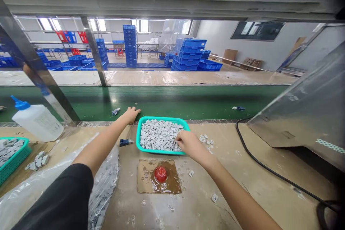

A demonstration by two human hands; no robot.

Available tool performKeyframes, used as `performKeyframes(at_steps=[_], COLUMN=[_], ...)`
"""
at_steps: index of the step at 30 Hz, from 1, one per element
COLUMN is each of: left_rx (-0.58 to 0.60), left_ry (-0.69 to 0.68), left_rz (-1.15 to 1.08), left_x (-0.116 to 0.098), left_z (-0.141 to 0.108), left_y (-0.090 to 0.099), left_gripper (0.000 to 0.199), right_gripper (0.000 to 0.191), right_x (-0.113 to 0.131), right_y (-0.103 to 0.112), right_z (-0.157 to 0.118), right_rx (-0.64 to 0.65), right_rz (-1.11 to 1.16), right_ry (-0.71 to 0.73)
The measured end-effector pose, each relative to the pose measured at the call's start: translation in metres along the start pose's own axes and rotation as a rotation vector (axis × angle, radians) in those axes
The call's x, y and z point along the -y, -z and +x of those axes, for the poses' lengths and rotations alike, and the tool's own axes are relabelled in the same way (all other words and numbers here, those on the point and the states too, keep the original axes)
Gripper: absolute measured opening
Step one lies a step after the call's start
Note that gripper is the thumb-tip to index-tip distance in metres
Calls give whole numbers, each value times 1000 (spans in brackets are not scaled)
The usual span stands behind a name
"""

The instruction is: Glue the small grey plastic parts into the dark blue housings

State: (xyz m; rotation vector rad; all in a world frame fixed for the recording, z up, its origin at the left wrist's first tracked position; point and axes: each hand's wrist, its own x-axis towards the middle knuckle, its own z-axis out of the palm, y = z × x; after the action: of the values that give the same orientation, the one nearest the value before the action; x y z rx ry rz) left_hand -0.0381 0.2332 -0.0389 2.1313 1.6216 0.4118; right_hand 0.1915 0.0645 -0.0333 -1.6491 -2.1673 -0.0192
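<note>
My left hand (131, 115) lies with its fingers spread at the near edge of the green conveyor belt (161, 102), holding nothing. A small dark blue part (125, 142) sits on the bench below it. My right hand (188, 143) reaches into a teal plastic tray (161, 118), its fingertips among a heap of small grey rectangular parts (159, 136). Whether those fingers grip a piece is hidden. Nearer me, a red domed object (160, 174) stands on a stained cardboard square (144, 178).
A white bottle with a blue cap (35, 122) and a second teal basket (13, 158) stand at the left. A plastic bag of grey parts (105, 187) lies near my left arm. A black cable (269, 167) curves across the right of the bench, below a metal panel (296, 107).
</note>
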Motion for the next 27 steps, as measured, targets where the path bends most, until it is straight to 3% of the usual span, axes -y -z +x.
performKeyframes(at_steps=[4,8,11,13,15,27], left_rx=[-10,0,171,309,355,533], left_ry=[4,-39,-166,-307,-359,-197], left_rz=[-98,-305,-462,-600,-705,-1000], left_x=[-16,-45,-74,-89,-96,-83], left_z=[-17,-74,-135,-170,-192,-204], left_y=[5,15,13,9,5,-18], left_gripper=[32,26,21,20,20,23], right_gripper=[14,13,11,8,11,17], right_x=[-1,13,39,59,74,88], right_y=[14,27,37,44,50,40], right_z=[-12,-29,-41,-48,-54,-83], right_rx=[-16,-92,-196,-226,-249,-327], right_rz=[98,404,614,564,465,419], right_ry=[-8,-82,-95,1,114,207])
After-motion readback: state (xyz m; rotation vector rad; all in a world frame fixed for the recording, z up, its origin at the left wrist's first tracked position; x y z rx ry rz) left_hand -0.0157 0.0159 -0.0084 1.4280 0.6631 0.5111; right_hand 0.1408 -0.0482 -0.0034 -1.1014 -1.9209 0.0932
